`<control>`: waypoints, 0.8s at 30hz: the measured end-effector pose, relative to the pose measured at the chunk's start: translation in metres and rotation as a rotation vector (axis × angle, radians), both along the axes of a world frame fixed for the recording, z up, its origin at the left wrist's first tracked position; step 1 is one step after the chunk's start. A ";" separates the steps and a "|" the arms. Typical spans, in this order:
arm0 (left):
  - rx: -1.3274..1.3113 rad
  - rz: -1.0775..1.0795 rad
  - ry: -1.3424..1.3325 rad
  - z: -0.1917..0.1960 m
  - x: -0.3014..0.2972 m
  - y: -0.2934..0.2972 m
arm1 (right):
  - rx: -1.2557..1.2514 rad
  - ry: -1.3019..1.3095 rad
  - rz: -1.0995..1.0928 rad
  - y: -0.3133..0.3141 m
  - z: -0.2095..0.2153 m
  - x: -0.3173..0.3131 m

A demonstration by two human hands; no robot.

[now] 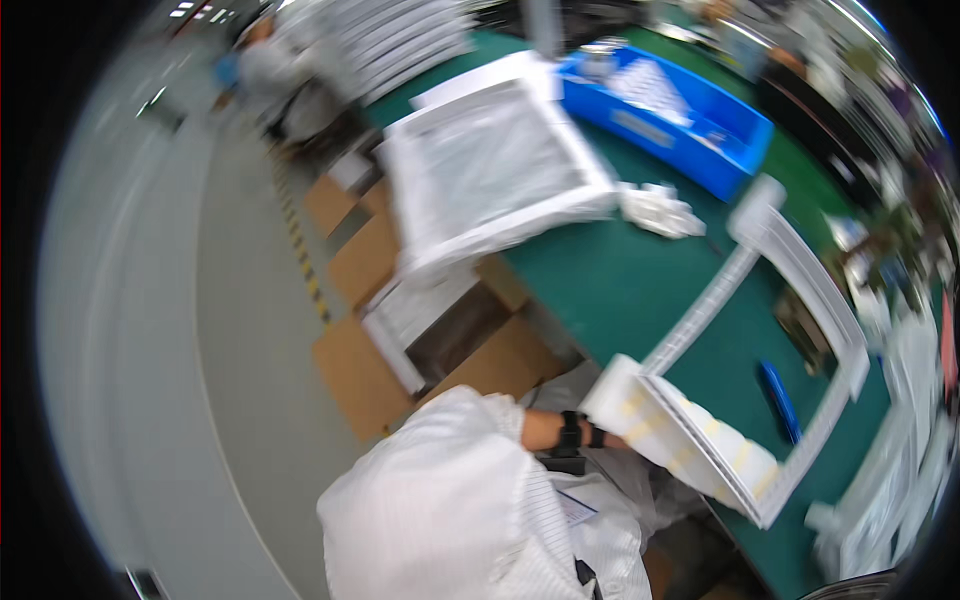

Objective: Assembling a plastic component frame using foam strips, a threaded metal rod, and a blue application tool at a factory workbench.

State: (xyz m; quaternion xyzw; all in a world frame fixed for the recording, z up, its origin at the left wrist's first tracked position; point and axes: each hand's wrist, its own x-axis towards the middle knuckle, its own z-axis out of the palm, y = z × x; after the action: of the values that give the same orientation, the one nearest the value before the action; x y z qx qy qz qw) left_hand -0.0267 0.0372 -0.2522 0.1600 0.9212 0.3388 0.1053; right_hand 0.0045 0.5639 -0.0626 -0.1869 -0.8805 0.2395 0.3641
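A white, open rectangular plastic frame [705, 310] stands tilted over the green table. Along its near side lies a white wrap or sheet with yellowish patches [690, 435]. My left hand [613, 441], with a black band on the wrist, reaches in behind the near end of that sheet. Its fingers are hidden there, so I cannot see whether they grip. My right hand does not show. Inside the frame's outline, a blue pen-like tool [779, 402] rests on the table. Motion blurs much of the picture.
On the green table [570, 265] lie a flat white tray-like piece in clear film [490, 160], crumpled white paper [660, 210] and a blue bin [665, 115] of small parts. Clear plastic bags [890, 450] are at right. Open cardboard boxes [365, 375] stand left; another person [290, 75] is beyond.
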 end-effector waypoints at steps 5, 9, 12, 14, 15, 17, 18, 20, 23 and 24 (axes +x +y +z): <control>0.019 0.129 0.001 0.002 0.014 0.003 | 0.117 -0.139 0.009 0.050 0.006 -0.098; 0.079 0.145 0.004 -0.002 0.009 0.002 | 0.205 -0.383 0.005 0.093 0.014 -0.154; 0.103 0.115 0.013 -0.002 0.001 0.002 | 0.224 -0.530 0.012 0.161 0.002 -0.180; 0.128 0.073 -0.002 -0.004 0.003 0.000 | 0.261 -0.634 0.028 0.222 -0.002 -0.171; 0.134 0.075 -0.026 -0.005 0.006 -0.005 | 0.323 -0.695 0.096 0.260 -0.010 -0.174; 0.211 0.115 -0.055 -0.010 0.016 -0.024 | 0.853 -0.805 0.351 0.294 0.020 -0.194; 0.243 0.117 -0.078 -0.011 0.015 -0.030 | 1.036 -0.818 0.399 0.309 0.030 -0.186; 0.242 0.124 -0.132 -0.004 0.014 -0.028 | 0.844 -1.203 0.179 0.266 0.002 -0.226; 0.238 0.073 -0.192 0.008 0.005 -0.016 | -0.083 -0.740 -0.083 0.189 0.013 -0.196; 0.253 0.028 -0.206 0.010 -0.001 -0.012 | -0.169 -0.698 -0.095 0.177 0.031 -0.180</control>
State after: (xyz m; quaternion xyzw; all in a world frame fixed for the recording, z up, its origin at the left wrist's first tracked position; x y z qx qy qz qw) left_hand -0.0279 0.0252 -0.2426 0.1232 0.8576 0.4682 0.1736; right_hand -0.1751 0.7408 -0.0319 -0.3276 -0.9191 0.2160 0.0357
